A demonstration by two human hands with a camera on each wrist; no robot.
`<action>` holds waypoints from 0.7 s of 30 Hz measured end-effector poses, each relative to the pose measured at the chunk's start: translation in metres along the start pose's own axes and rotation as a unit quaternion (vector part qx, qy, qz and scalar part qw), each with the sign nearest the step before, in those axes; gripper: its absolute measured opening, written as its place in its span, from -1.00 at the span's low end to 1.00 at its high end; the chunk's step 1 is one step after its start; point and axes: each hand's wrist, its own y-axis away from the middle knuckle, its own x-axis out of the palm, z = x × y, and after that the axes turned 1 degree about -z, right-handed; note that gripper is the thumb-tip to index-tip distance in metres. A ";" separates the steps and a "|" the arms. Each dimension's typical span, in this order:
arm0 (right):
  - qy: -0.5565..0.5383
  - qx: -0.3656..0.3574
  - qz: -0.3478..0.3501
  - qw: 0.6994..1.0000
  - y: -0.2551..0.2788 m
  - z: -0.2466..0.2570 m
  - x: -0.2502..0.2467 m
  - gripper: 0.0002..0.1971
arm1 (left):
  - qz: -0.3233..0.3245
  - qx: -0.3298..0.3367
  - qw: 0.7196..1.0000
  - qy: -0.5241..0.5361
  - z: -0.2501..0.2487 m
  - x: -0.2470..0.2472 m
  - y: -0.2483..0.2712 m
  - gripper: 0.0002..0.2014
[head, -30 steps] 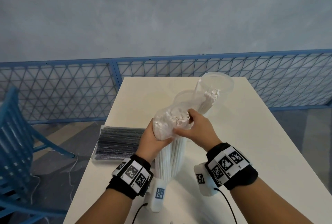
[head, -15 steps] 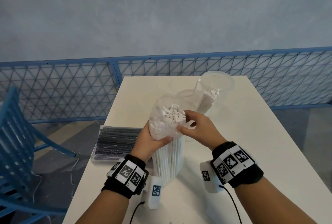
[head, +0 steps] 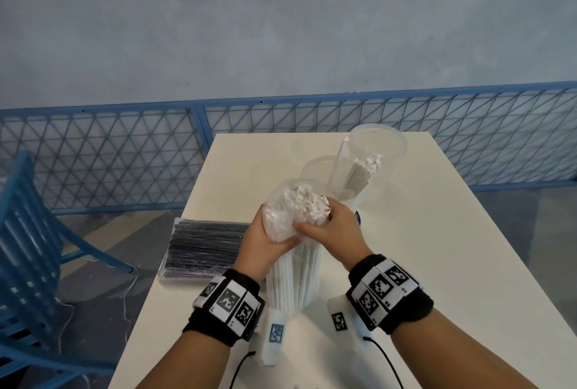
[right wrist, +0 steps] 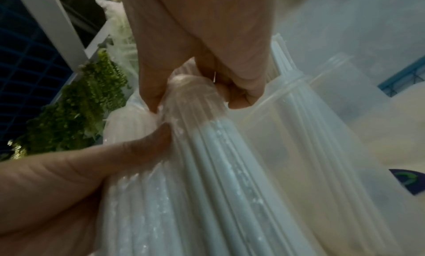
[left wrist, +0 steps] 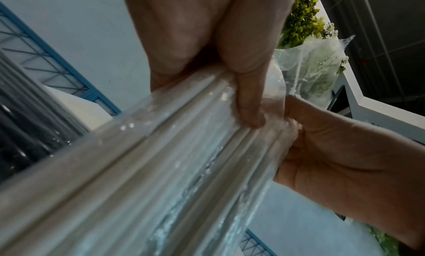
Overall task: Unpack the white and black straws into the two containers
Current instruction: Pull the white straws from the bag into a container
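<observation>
A clear plastic bag of white straws [head: 295,276] stands upright on the white table [head: 437,248]. My left hand [head: 265,242] grips the bag's upper part from the left, its thumb [left wrist: 248,103] pressed on the film. My right hand [head: 327,229] pinches a bunch of white straw tops [head: 312,206] at the bag's open mouth. Behind, a tall clear container [head: 379,151] holds several white straws [head: 363,171]. A second clear container [head: 321,167] stands just in front of it. A sealed pack of black straws [head: 203,248] lies flat at the table's left edge.
A blue mesh fence [head: 125,154] runs behind the table. A blue chair [head: 28,232] stands at the left. Cables run off both wrist devices near the table's front edge [head: 237,366]. Green plants [left wrist: 303,23] show in the wrist views.
The bag has been stood more upright and its mouth opened wider. My right hand has shifted from the bag's top edge onto the straw tops.
</observation>
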 end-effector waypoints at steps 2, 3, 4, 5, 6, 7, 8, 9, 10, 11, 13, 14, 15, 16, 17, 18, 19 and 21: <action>-0.051 0.015 0.012 0.999 -0.002 0.000 -0.002 -0.59 | -0.009 -0.003 1.000 -0.002 0.000 0.000 0.000 -0.31; -0.067 0.014 0.017 0.998 -0.003 0.001 -0.003 -0.57 | -0.013 -0.005 1.000 -0.004 0.000 0.000 -0.001 -0.32; -0.079 0.012 0.019 0.997 -0.004 0.003 -0.005 -0.55 | -0.016 -0.007 1.000 -0.008 0.000 0.000 -0.001 -0.31; -0.092 0.006 0.019 0.996 -0.006 0.003 -0.006 -0.54 | -0.018 -0.010 1.000 -0.010 0.000 0.000 -0.001 -0.32; -0.104 0.004 0.018 0.994 -0.007 0.004 -0.006 -0.54 | -0.019 -0.014 1.000 -0.010 0.000 0.001 -0.001 -0.35; -0.116 0.002 0.015 0.993 -0.007 0.005 -0.007 -0.55 | -0.018 -0.017 1.000 -0.007 0.000 0.002 -0.001 -0.39; -0.124 0.002 0.011 0.992 -0.007 0.007 -0.007 -0.59 | -0.018 -0.021 1.000 -0.004 -0.001 0.002 -0.002 -0.43; -0.132 0.000 0.007 0.991 -0.008 0.009 -0.007 -0.65 | -0.017 -0.023 1.000 0.000 -0.001 0.003 -0.002 -0.45; -0.139 -0.007 0.003 0.990 -0.009 0.012 -0.008 -0.72 | -0.016 -0.024 1.000 0.004 -0.002 0.004 -0.001 -0.46; -0.145 -0.018 0.001 0.989 -0.010 0.016 -0.010 -0.79 | -0.014 -0.024 1.000 0.007 -0.002 0.004 -0.001 -0.46; -0.152 -0.044 -0.009 0.987 -0.014 0.027 -0.015 -0.82 | -0.011 -0.023 1.000 0.008 -0.002 0.005 -0.001 -0.44; -0.157 -0.058 -0.019 0.986 -0.016 0.032 -0.017 -0.80 | -0.010 -0.025 1.000 0.009 -0.003 0.005 0.000 -0.44; -0.166 -0.070 -0.029 0.983 -0.018 0.038 -0.020 -0.79 | -0.011 -0.027 1.000 0.010 -0.002 0.005 0.000 -0.44; -0.178 -0.082 -0.037 0.980 -0.019 0.043 -0.023 -0.78 | -0.012 -0.028 0.999 0.011 -0.002 0.005 0.000 -0.44; -0.189 -0.093 -0.043 0.977 -0.019 0.048 -0.024 -0.79 | -0.014 -0.028 0.999 0.011 -0.001 0.005 0.000 -0.44; -0.197 -0.099 -0.047 0.974 -0.019 0.052 -0.025 -0.81 | -0.017 -0.027 0.999 0.011 -0.001 0.005 0.000 -0.45; -0.201 -0.104 -0.047 0.973 -0.018 0.054 -0.025 -0.82 | -0.021 -0.026 0.999 0.012 -0.001 0.006 0.000 -0.46; -0.193 -0.112 -0.042 0.974 -0.016 0.050 -0.024 -0.77 | -0.034 -0.027 0.999 0.019 0.001 0.006 0.000 -0.52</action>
